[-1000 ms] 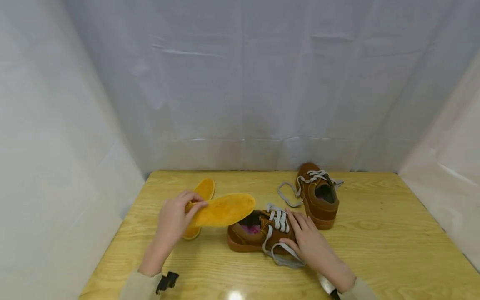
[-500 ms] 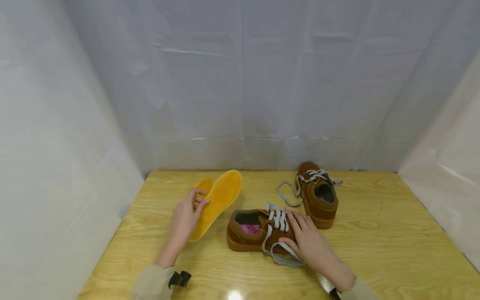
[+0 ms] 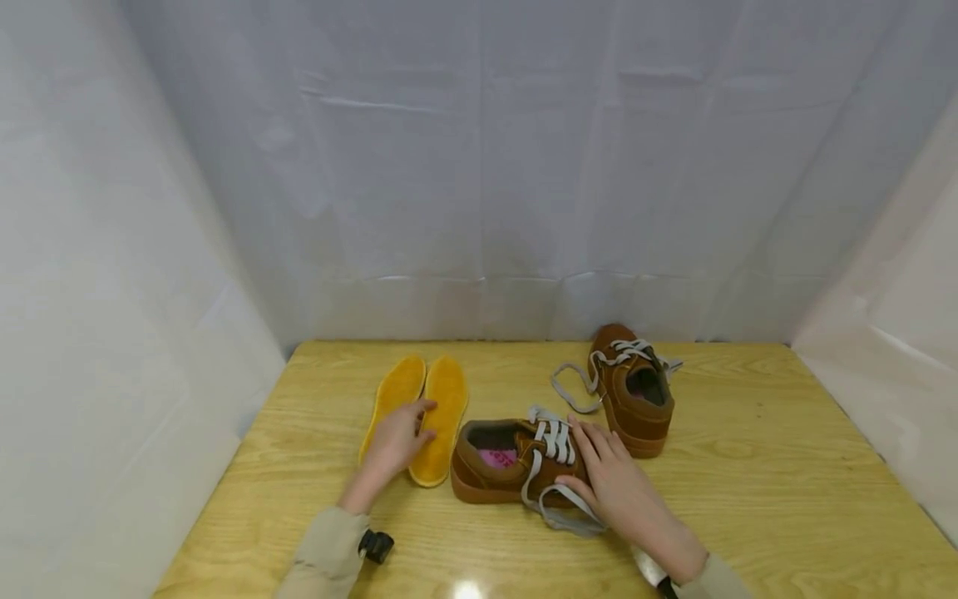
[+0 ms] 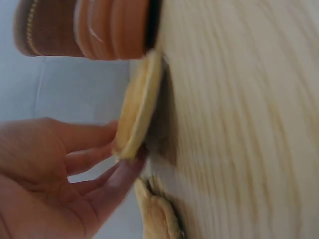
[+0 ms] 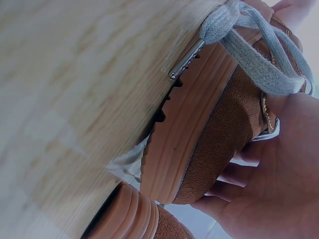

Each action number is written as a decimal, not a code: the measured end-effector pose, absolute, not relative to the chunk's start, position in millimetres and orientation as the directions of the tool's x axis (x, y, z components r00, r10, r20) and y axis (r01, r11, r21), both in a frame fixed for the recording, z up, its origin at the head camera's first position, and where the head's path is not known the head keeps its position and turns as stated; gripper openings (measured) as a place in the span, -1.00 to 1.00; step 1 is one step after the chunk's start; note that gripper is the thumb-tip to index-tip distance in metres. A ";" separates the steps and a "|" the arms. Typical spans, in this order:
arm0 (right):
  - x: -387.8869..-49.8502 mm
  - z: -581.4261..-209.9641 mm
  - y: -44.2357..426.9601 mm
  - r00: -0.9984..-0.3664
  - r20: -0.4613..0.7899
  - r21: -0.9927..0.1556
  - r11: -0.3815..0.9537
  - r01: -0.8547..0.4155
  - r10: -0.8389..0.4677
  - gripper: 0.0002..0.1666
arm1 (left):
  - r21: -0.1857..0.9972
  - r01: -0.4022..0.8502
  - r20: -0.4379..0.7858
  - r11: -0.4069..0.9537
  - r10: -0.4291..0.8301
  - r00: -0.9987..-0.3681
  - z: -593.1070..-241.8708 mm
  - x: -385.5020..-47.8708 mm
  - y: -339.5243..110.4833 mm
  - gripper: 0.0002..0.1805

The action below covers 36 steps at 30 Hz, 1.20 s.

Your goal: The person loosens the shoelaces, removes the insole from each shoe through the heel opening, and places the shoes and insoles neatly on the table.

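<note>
My left hand (image 3: pixel 395 438) pinches the edge of a yellow fuzzy insole (image 3: pixel 447 387); the left wrist view has this insole (image 4: pixel 138 107) between thumb and fingers, tilted slightly off the tabletop. Left of it lies a matching insole (image 3: pixel 398 384), partly covered by the hand. Just to the right, a brown lace-up shoe (image 3: pixel 473 476) stands upright, heel to the left, a pink patch showing inside. Over its toe end my right hand (image 3: pixel 623 487) holds it, thumb on the near side. The right wrist view brings out the shoe's ridged sole (image 5: pixel 184 134) and loose grey lace (image 5: pixel 259 64).
A second brown shoe (image 3: pixel 636 399) stands behind the right hand, its heel toward me and a grey lace (image 3: pixel 572 387) trailing left. Everything rests on a wooden table (image 3: pixel 778 466). Pale sheeting (image 3: pixel 479 166) hangs at the back and both sides.
My left hand has brought the insole away from the shoe's opening, turned it lengthwise and lowered it beside the other insole. The right hand and both shoes have stayed put.
</note>
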State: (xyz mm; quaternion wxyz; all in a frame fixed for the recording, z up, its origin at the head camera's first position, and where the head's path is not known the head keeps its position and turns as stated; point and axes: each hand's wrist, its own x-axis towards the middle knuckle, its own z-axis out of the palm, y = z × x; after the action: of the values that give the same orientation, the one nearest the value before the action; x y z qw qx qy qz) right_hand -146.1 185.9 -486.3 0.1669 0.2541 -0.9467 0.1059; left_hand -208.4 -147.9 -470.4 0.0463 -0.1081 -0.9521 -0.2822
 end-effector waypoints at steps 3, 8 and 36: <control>-146.0 -485.9 186.0 -0.818 0.369 -0.121 0.850 -0.513 -0.442 0.00 | 0.451 0.246 0.172 0.858 0.187 -0.967 -472.4 -208.1 -148.7 -0.58; -146.0 -485.7 186.0 -0.818 0.364 -0.120 0.849 -0.515 -0.445 0.01 | 0.349 0.256 0.229 0.902 0.183 -0.956 -473.4 -204.9 -154.3 -0.57; -146.4 -485.8 186.5 -0.804 0.388 -0.106 0.844 -0.525 -0.451 0.01 | 0.280 0.339 0.015 0.898 0.349 -0.937 -472.0 -194.7 -162.0 -0.39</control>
State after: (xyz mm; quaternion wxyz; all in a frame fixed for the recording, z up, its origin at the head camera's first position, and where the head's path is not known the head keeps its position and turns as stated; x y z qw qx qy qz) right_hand -146.4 186.5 -485.8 0.1768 0.2585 -0.9439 0.1048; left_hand -194.7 -162.0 -472.0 -0.0176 -0.1764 -0.9741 -0.1405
